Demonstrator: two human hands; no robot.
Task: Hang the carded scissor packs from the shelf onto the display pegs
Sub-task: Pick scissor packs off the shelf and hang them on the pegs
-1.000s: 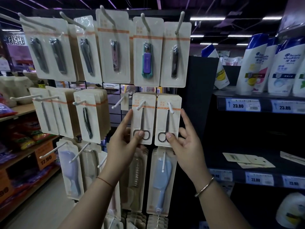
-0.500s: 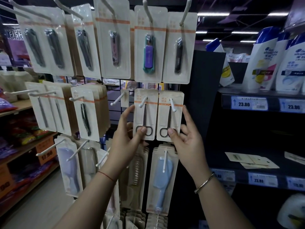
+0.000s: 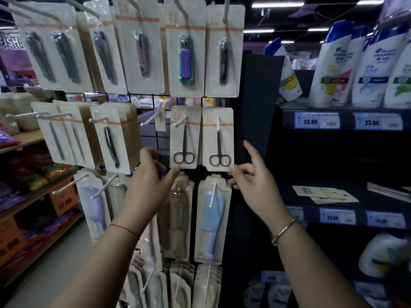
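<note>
While the left scissor pack (image 3: 183,138) and the right scissor pack (image 3: 219,141) hung on their pegs (image 3: 180,121), the left hand (image 3: 149,181) lay loose, thumb at that pack's lower corner, apparently gripping nothing; the right hand (image 3: 255,185), fingers spread, touched the other's corner. Squaring both gently seemed best, then reaching for the spare packs (image 3: 324,194) on the shelf (image 3: 382,203).

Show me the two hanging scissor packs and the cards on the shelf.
Left scissor pack (image 3: 185,137), head view, card middle.
Right scissor pack (image 3: 218,140), head view, card middle.
Shelf cards (image 3: 324,194), head view, top card.
</note>
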